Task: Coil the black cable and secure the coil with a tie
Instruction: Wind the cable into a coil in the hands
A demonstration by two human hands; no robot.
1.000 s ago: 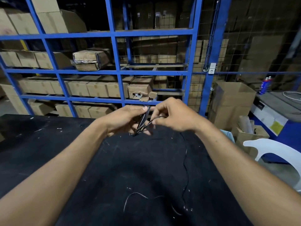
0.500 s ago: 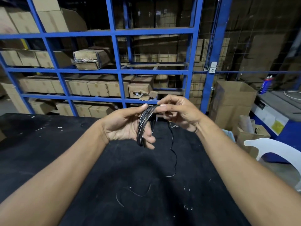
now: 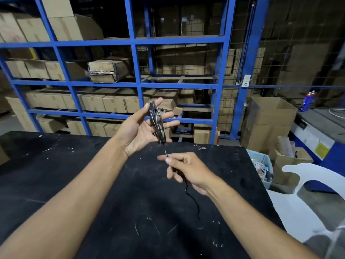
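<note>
The black cable is wound in several narrow loops around the spread fingers of my left hand, which is raised palm up above the far edge of the black table. My right hand sits lower and nearer, pinching the cable's loose strand just below the coil. The free end runs out under my right palm and trails down onto the table surface. No tie can be made out in the frame.
A blue metal rack full of cardboard boxes stands behind the table. At the right are an open cardboard box, a small bin of scraps and a white plastic chair. Small white specks and wire bits dot the tabletop.
My left hand has lifted with the coil and its fingers have spread. My right hand has dropped down and toward me along the loose strand, away from the coil's top.
</note>
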